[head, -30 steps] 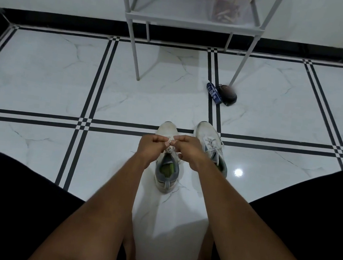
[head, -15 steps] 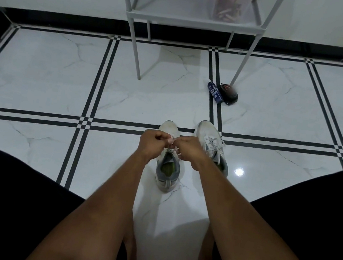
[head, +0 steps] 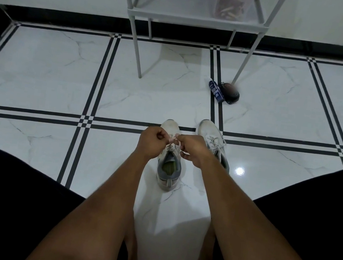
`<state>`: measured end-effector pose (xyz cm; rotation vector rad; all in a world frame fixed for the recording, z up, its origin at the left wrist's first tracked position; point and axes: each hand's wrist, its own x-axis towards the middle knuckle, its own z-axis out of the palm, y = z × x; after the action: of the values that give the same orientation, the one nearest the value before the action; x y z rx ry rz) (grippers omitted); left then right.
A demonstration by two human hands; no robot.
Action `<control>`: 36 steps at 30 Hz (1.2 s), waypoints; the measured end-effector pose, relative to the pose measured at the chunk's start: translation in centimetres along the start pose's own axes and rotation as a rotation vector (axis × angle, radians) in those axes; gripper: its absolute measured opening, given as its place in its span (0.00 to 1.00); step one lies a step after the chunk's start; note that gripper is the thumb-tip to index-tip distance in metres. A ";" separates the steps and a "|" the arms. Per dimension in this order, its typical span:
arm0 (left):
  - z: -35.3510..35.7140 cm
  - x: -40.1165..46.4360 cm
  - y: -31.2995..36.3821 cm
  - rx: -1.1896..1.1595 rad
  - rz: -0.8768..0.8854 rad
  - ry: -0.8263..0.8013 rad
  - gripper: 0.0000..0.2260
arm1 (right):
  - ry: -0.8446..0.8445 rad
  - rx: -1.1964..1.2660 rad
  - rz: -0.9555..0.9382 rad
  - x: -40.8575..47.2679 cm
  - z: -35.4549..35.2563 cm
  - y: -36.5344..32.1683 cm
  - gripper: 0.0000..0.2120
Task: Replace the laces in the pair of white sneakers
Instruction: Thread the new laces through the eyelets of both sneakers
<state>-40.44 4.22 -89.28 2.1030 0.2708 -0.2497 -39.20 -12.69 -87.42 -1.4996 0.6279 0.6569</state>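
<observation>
On the floor at twelve o'clock: left hand (head: 151,141) and right hand (head: 193,150) pinched shut on left sneaker's (head: 168,162) lace (head: 174,140). At one o'clock, right sneaker (head: 212,143) apparently laced already. Likely tightening or tying left to finish.

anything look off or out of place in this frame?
Nothing damaged or spilled. Only strays: a small blue packet and a dark object lying loose on the floor by the grey rack's leg. Both hands pinch the lace over the left sneaker.

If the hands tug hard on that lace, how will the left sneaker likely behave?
The left sneaker probably lifts or slides: it looks light and stands unpinned on glossy tile. The lace, pinched by left hand and right hand, looks floppy.
</observation>
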 end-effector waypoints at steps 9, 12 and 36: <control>-0.6 -0.3 0.9 -0.062 -0.170 -0.230 0.15 | -0.090 -0.353 -0.188 0.2 -0.5 -1.0 0.02; 0.0 0.0 -0.1 0.257 -0.096 -0.213 0.08 | -0.099 -0.440 -0.269 0.1 -0.9 -0.8 0.03; 0.9 -0.8 -0.3 -0.741 -0.665 -0.251 0.08 | 0.037 -0.458 -0.482 0.7 -0.7 1.3 0.05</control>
<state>-41.35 3.52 -89.78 1.1840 0.7771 -0.6818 -39.70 -13.46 -88.80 -2.0032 0.1231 0.4089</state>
